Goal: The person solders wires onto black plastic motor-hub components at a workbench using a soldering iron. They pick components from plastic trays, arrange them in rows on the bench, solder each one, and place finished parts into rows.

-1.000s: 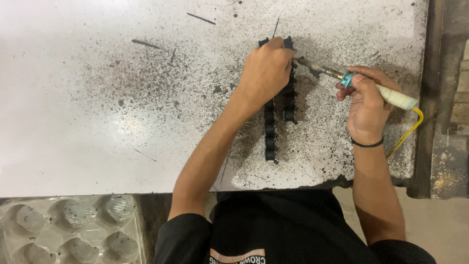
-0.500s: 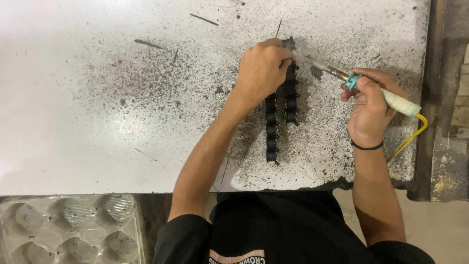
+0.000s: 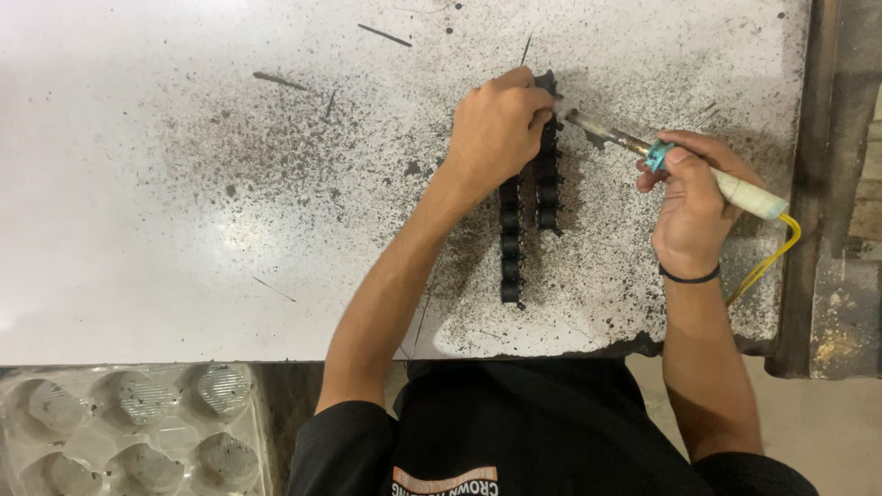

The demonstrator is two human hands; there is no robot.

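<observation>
Black ribbed parts (image 3: 508, 248) | left hand (image 3: 496, 129) pinning them | right hand (image 3: 691, 204) gripping soldering iron (image 3: 680, 161)

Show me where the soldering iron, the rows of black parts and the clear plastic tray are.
soldering iron (image 3: 749, 193), head view, on its pale handle.
rows of black parts (image 3: 511, 266), head view, lower left row.
clear plastic tray (image 3: 92, 445), head view, between cups.

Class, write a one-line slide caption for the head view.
Left hand presses on two rows of black parts on a speckled white table while the right hand touches a soldering iron to them.
</observation>
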